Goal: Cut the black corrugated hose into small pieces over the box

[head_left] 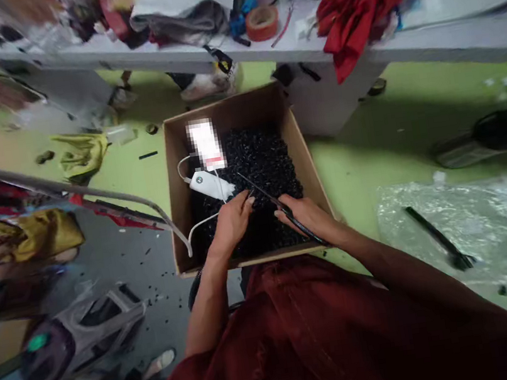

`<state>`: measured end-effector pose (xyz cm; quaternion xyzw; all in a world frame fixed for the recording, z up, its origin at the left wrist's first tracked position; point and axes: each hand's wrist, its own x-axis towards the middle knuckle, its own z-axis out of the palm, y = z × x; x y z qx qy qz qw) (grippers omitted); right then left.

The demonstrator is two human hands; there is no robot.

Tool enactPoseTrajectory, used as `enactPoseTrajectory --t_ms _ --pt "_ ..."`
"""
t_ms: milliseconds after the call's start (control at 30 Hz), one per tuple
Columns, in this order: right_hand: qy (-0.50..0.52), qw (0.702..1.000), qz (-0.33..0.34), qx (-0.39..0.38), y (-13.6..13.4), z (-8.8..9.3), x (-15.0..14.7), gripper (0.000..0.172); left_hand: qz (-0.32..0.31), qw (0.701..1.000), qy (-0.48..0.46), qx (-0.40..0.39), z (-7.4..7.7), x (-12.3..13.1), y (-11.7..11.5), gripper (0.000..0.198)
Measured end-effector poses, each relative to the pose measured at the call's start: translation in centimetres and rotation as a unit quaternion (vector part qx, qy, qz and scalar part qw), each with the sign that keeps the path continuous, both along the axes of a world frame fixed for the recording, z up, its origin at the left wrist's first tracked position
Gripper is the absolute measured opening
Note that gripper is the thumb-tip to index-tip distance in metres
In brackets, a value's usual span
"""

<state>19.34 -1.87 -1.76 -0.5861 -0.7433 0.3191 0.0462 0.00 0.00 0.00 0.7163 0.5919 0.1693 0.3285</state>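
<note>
From where I stand, the hands are slightly apart over the open carton: the right hand grips a long dark tool, the left hand pinches what looks like a small black piece; best keep that tip clear of the white cable

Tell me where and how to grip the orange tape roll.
Pinch the orange tape roll by its near wall, from above on the wearer's side: it lies flat on the bench, hole upward, so that wall can likely be straddled; blue items crowd its left.
</note>
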Motion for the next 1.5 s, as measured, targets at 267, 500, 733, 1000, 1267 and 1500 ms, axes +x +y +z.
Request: enactPoseTrajectory --t_ms 267,500,733,1000,1267,1500 --pt "0.102 0.993 -0.051 0.019 -0.1 0.4 0.5 0.025 0.029 0.999 -0.014 0.008 -0.1 -0.1 -0.1 0.04" --pt "0.144 0.987 -0.077 0.01 0.0 0.2 0.7 0.03 0.027 1.0 -0.007 -0.008 -0.2 -0.2 0.0 0.041" --pt "0.111 0.993 -0.025 0.025 -0.2 -0.5 0.7 0.033 0.07 0.996 -0.047 -0.026 -1.1 -0.7 -0.2 0.029" --pt "0.109 0.994 0.006 0.022 -0.1 -1.0 0.4 0.049 0.094 0.992 -0.085 0.0 -0.6 -0.9 -0.3 0.027" --pt "0.109 0.994 0.022 0.011 -0.3 -0.8 0.3 0.054 0.1 0.988 -0.119 -0.001 -0.5 -0.7 -0.2 0.025" --pt "0.104 0.994 0.026 0.004 -0.3 -0.7 0.1 0.052 0.096 0.989 -0.112 -0.013 -0.3 -0.6 -0.2 0.026"
